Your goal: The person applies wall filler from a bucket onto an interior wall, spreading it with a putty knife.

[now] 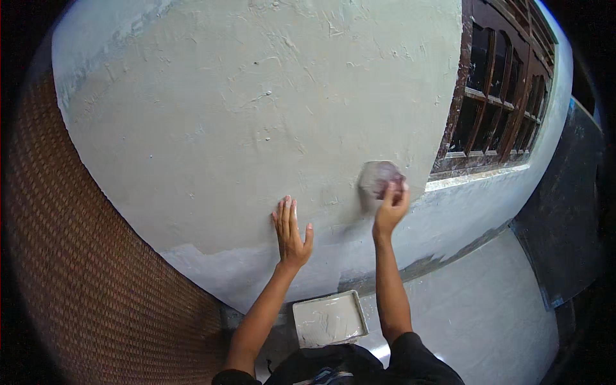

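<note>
Filling most of the view is a pale grey plastered wall, rough and streaked, with a dark wooden window frame at its right and a brown brick wall at its left. Lying on the floor at the wall's foot, between the forearms, is a white tray smeared with grey. Pressing flat against the plaster is the left hand, fingers spread and holding nothing. Closing its grip on a grey sanding pad, the right hand is holding it against the wall just below the window sill.
</note>
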Motion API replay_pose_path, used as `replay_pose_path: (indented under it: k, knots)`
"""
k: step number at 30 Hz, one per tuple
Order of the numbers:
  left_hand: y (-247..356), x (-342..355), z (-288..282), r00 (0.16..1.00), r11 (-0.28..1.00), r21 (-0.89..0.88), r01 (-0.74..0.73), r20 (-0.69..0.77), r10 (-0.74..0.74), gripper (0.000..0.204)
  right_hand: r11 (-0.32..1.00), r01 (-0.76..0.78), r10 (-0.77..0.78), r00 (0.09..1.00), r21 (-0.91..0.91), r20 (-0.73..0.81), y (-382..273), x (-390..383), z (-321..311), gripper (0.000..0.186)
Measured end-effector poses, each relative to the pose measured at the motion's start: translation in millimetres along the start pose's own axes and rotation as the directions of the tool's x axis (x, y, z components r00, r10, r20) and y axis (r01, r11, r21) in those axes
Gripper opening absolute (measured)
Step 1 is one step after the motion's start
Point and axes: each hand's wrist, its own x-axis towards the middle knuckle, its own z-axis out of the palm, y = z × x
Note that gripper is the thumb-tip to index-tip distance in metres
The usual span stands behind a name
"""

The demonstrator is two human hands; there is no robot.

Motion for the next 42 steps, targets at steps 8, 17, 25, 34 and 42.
replay_pose_path:
  k: [8,17,25,34,42]
  knots:
    - [7,-1,3,1.000,1.000,-0.020,0.005,0.015,-0.005,0.067,0.865,0.422,-0.281,0.857,-0.273,0.433,24,-10,-10,0.026]
    - [9,1,2,1.000,1.000,-0.006,0.009,0.019,-0.009,0.067,0.948,0.264,-0.188,0.915,-0.179,0.357,16,-20,-9,0.024]
    - [6,-3,0,1.000,1.000,0.021,0.017,0.020,-0.018,0.067,0.985,-0.004,-0.013,0.995,0.175,0.096,24,1,-21,0.030]
    - [6,-7,7,0.999,0.999,0.045,0.009,0.032,-0.010,0.068,0.993,-0.055,0.064,0.995,0.107,-0.077,37,13,-37,0.031]
    - [17,-15,14,0.998,0.999,0.043,0.024,0.058,-0.027,0.069,0.990,-0.129,0.135,0.979,0.053,-0.151,35,23,-47,0.027]
